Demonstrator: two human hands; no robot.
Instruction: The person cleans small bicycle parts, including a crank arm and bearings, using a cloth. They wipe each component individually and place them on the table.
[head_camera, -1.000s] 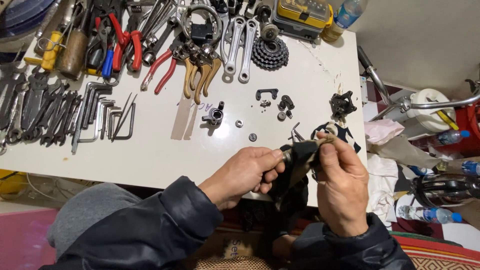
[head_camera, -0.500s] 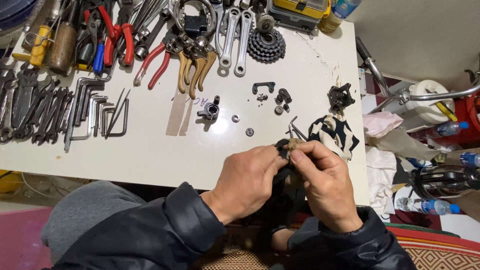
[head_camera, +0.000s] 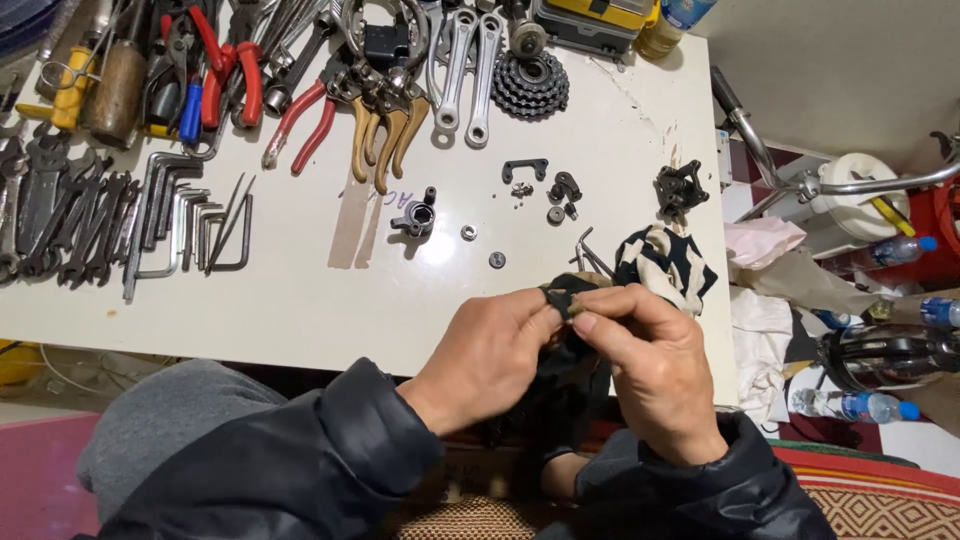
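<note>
At the near edge of a white workbench (head_camera: 300, 320), my two hands meet over a small dark part wrapped in a black rag (head_camera: 562, 292). My left hand (head_camera: 490, 345) is curled narrow, thumb and forefinger pinched on the near-left side of the bundle. My right hand (head_camera: 655, 365) closes over it from the right, thumb pressed along the top. The part itself is mostly hidden by cloth and fingers, so I cannot tell what it is; the rag hangs down past the table edge between my forearms.

Just beyond my right hand lies a black-and-white patterned cloth (head_camera: 670, 265), with a couple of small hex keys (head_camera: 588, 250) beside it to the left. Farther out sit loose small pieces: a dark clamp-like fitting (head_camera: 415, 213), two washers (head_camera: 482, 246), a black bracket (head_camera: 525, 168) and a dark star-shaped piece (head_camera: 680, 188) near the right edge. Along the far side run a toothed cog cluster (head_camera: 530, 84), two silver crank arms (head_camera: 465, 65), tan-handled brake levers (head_camera: 385, 140) and red-handled pliers (head_camera: 300, 125). To the far left, rows of hex keys (head_camera: 185, 220) and spanners (head_camera: 60, 215) lie side by side. Right of the table, a chrome handlebar (head_camera: 800, 180) and plastic bottles (head_camera: 860, 405) show.
</note>
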